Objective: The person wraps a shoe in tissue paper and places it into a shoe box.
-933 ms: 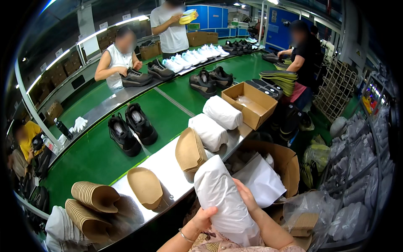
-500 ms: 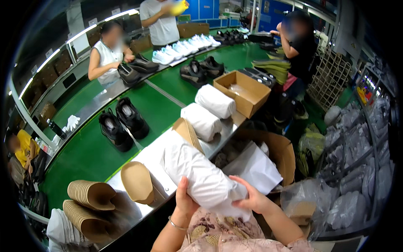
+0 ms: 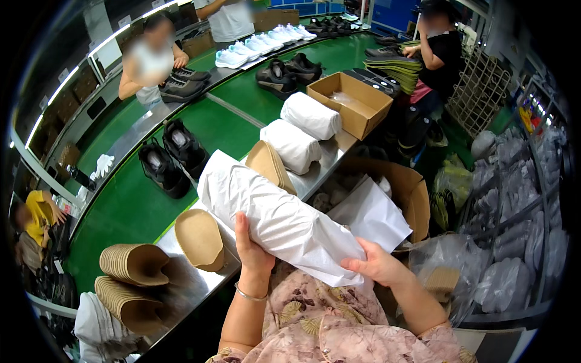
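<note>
A long bundle wrapped in white paper (image 3: 275, 218) lies slantwise across both my hands, over the near edge of the metal bench. My left hand (image 3: 254, 251) grips its near side with the thumb pointing up along the paper. My right hand (image 3: 381, 264) closes on the loose paper at the bundle's right end. What the paper covers is hidden. Beyond it, two more white wrapped bundles (image 3: 310, 115) sit on the bench beside a brown shaped cardboard insert (image 3: 270, 163). Another insert (image 3: 198, 239) rests to the left of my left hand.
Nested cardboard inserts (image 3: 130, 265) and white paper (image 3: 100, 320) stand at the left. Black shoes (image 3: 162, 166) are on the green belt (image 3: 115, 212). An open box (image 3: 363, 130) sits at the bench's far end; a large carton (image 3: 417, 206) stands below. Co-workers are across and at the far right.
The bundle has tipped up to a steeper slant, its far end swinging leftward. My right hand has shifted right with the loose paper end. The far-right co-worker's hand has come down onto stacked shoe parts.
</note>
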Tool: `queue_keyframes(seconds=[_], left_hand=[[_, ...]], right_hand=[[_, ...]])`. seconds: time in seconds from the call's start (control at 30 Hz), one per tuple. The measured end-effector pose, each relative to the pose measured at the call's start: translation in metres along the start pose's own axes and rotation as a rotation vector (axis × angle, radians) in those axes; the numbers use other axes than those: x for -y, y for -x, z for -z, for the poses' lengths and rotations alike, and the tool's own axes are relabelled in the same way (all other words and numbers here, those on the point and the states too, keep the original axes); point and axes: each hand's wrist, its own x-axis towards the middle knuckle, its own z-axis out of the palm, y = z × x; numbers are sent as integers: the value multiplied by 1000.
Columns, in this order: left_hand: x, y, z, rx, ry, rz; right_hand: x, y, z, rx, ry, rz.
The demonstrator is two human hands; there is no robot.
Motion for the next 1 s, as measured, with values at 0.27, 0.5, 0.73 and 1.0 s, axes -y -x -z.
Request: queue_keyframes(seconds=[0.27, 0.5, 0.73, 1.0], left_hand=[[12, 0, 3, -17, -170, -63], [11, 9, -13, -13, -150, -27], [8, 16, -30, -12, -53, -7], [7, 20, -43, -50, 116, -76]], right_hand=[[37, -11, -11, -109, 928, 573], [8, -36, -31, -308, 1077, 585], [0, -43, -42, -433, 939, 779], [-19, -44, -49, -604, 831, 1133]])
